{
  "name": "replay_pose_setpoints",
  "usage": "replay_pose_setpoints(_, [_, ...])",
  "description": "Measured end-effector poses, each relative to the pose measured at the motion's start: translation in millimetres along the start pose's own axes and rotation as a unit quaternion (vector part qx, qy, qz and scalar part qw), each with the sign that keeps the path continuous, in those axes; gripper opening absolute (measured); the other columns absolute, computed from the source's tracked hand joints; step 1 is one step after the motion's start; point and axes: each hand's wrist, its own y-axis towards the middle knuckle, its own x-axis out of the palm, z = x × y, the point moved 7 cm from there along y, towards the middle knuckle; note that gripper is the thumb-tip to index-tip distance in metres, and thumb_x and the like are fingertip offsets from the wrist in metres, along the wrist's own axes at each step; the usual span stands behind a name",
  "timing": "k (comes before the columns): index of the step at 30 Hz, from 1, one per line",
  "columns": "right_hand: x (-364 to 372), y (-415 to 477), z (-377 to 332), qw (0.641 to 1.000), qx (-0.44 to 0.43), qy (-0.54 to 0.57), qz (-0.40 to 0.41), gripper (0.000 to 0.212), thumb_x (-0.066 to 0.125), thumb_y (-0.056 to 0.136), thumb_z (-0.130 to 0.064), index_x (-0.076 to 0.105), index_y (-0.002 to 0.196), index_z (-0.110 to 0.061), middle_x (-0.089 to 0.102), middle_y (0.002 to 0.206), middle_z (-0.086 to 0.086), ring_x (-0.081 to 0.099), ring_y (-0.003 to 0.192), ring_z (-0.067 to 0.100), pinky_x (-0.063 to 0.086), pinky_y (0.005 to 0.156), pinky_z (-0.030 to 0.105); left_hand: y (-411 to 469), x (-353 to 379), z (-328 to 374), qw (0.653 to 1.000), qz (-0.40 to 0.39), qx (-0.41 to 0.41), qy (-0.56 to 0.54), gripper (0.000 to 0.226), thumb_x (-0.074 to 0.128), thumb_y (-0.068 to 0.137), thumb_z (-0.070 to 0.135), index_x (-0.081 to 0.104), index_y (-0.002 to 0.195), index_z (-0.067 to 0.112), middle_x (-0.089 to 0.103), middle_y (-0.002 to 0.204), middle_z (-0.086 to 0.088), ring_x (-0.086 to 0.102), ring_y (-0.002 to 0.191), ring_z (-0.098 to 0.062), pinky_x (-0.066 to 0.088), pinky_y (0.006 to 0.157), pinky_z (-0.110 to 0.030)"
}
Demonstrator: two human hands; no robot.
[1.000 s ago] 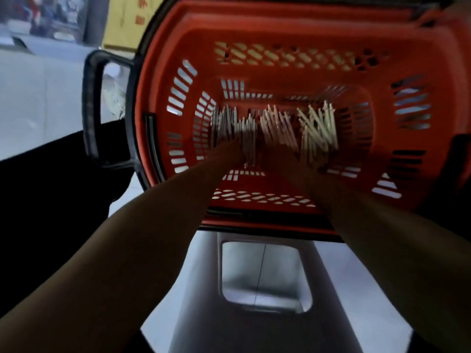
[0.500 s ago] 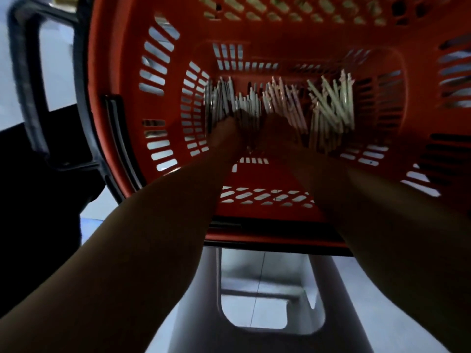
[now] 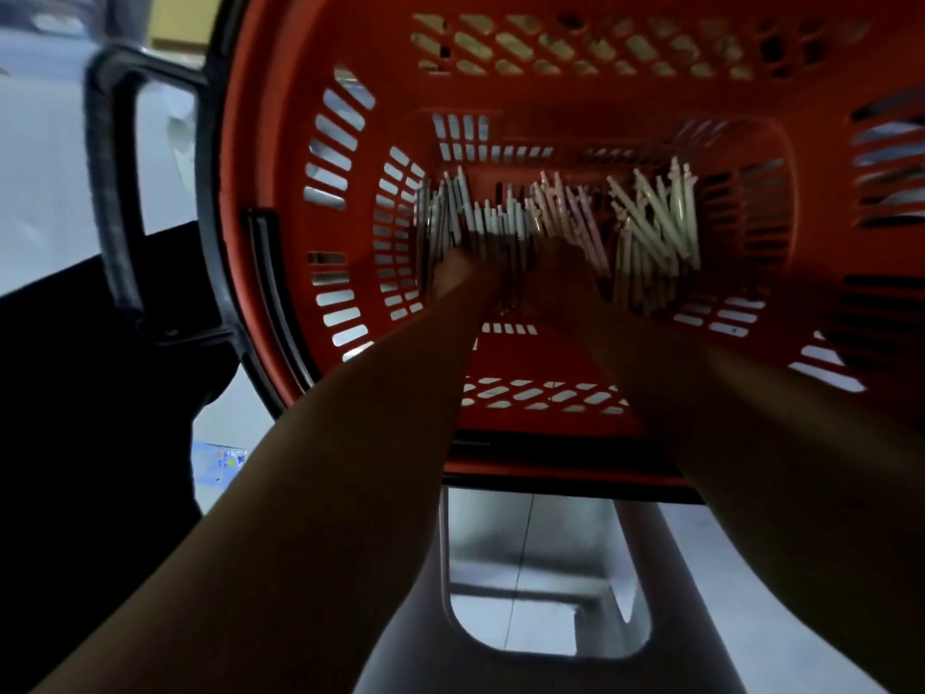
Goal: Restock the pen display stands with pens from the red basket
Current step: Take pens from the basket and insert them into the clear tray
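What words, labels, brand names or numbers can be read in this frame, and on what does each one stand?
No text is legible in this frame.
On the pens: print, if any, is too small and blurred to read.
On the red basket: no label in view.
On the blue-and-white sheet on the floor: coloured marks, too blurred to read.

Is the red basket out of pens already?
No, bunches of pens lie across the floor of the red basket, with the left hand and right hand down among them.
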Motion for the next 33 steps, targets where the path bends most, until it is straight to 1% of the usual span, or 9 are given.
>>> replay_pose_setpoints(6, [-29.1, -38.6, 4.2, 0.999, 0.001, -0.026, 0.042, 0.038, 0.047, 0.106, -0.014, 0.053, 0.140, 0.002, 0.056, 0.143, 0.022, 0.051, 0.135, 0.039, 0.040, 0.109, 0.043, -75.1, -33.7, 51.8, 0.998, -0.062, 0.020, 0.017, 0.047, 0.074, 0.080, 0.040, 0.068, 0.123, 0.021, 0.074, 0.113, -0.009, 0.074, 0.101, -0.030, 0.063, 0.087, -0.042])
replay_pose_setpoints(9, [-50.6, -67.0, 3.8, 0.998, 0.012, 0.017, 0.063, 0.031, 0.060, 0.100, -0.021, 0.067, 0.124, -0.003, 0.067, 0.128, 0.020, 0.063, 0.122, 0.038, 0.052, 0.099, 0.043, -118.0, -53.0, 82.3, 0.994, -0.072, 0.025, 0.073, 0.034, 0.076, 0.087, 0.041, 0.065, 0.107, 0.015, 0.072, 0.094, -0.005, 0.072, 0.080, -0.019, 0.057, 0.060, -0.023])
replay_pose_setpoints(11, [-73.1, -91.9, -1.4, 0.996, -0.007, 0.030, 0.086, 0.031, 0.062, 0.097, -0.027, 0.073, 0.114, -0.004, 0.071, 0.118, 0.020, 0.067, 0.113, 0.039, 0.055, 0.091, 0.041, -148.3, -63.1, 98.0, 0.990, -0.078, 0.034, 0.116, 0.024, 0.073, 0.095, 0.035, 0.062, 0.096, 0.013, 0.067, 0.085, -0.002, 0.065, 0.070, -0.012, 0.050, 0.050, -0.023])
replay_pose_setpoints(14, [-109.7, -134.6, -10.3, 0.993, -0.037, 0.034, 0.108, 0.027, 0.066, 0.092, -0.023, 0.076, 0.107, -0.003, 0.073, 0.105, 0.023, 0.070, 0.103, 0.040, 0.055, 0.080, 0.040, -189.2, -75.6, 115.5, 0.980, -0.108, 0.096, 0.135, 0.027, 0.078, 0.092, 0.028, 0.068, 0.109, 0.008, 0.072, 0.098, -0.006, 0.067, 0.076, -0.017, 0.058, 0.063, -0.027])
replay_pose_setpoints(16, [-133.5, -162.9, -15.6, 0.992, -0.032, 0.021, 0.119, 0.022, 0.070, 0.090, -0.027, 0.077, 0.100, -0.010, 0.074, 0.098, 0.016, 0.071, 0.098, 0.035, 0.055, 0.076, 0.035, -219.8, -85.8, 122.1, 0.970, -0.120, 0.128, 0.167, 0.019, 0.078, 0.092, 0.025, 0.072, 0.101, 0.010, 0.074, 0.096, -0.008, 0.069, 0.083, -0.021, 0.059, 0.082, -0.033])
replay_pose_setpoints(18, [-158.7, -193.8, -25.1, 0.989, -0.052, 0.033, 0.136, 0.012, 0.073, 0.087, -0.027, 0.074, 0.093, -0.016, 0.074, 0.093, 0.009, 0.071, 0.093, 0.030, 0.053, 0.071, 0.030, -254.1, -92.7, 129.9, 0.959, -0.126, 0.172, 0.185, 0.010, 0.075, 0.094, 0.022, 0.071, 0.089, 0.015, 0.074, 0.085, -0.007, 0.068, 0.075, -0.018, 0.060, 0.080, -0.034])
replay_pose_setpoints(24, [-212.9, -296.8, -38.6, 0.958, -0.151, 0.156, 0.190, 0.019, 0.073, 0.083, -0.021, 0.055, 0.080, -0.020, 0.067, 0.071, -0.001, 0.066, 0.068, 0.025, 0.051, 0.063, 0.040, -358.8, -116.3, 139.8, 0.942, -0.139, 0.295, 0.081, 0.022, 0.056, 0.102, 0.004, 0.058, 0.080, 0.007, 0.065, 0.070, -0.022, 0.058, 0.059, -0.029, 0.046, 0.052, -0.030])
replay_pose_setpoints(29, [-230.9, -378.8, -34.4, 0.932, -0.174, 0.258, 0.184, 0.022, 0.048, 0.104, -0.020, 0.050, 0.083, -0.014, 0.059, 0.072, 0.013, 0.054, 0.057, 0.023, 0.041, 0.044, 0.024, -407.3, -126.6, 124.4, 0.948, -0.132, 0.288, -0.041, 0.031, 0.044, 0.104, 0.006, 0.059, 0.078, 0.014, 0.045, 0.056, 0.000, 0.037, 0.042, -0.013, 0.027, 0.045, -0.025])
replay_pose_setpoints(33, [-237.0, -414.3, -22.0, 0.903, -0.184, 0.329, 0.205, 0.018, 0.044, 0.102, -0.023, 0.045, 0.084, -0.021, 0.046, 0.064, 0.000, 0.043, 0.051, 0.011, 0.035, 0.052, 0.032, -436.1, -129.1, 110.8, 0.931, -0.164, 0.300, -0.129, 0.023, 0.046, 0.110, 0.024, 0.049, 0.088, 0.020, 0.039, 0.055, 0.006, 0.030, 0.042, -0.009, 0.024, 0.040, -0.019])
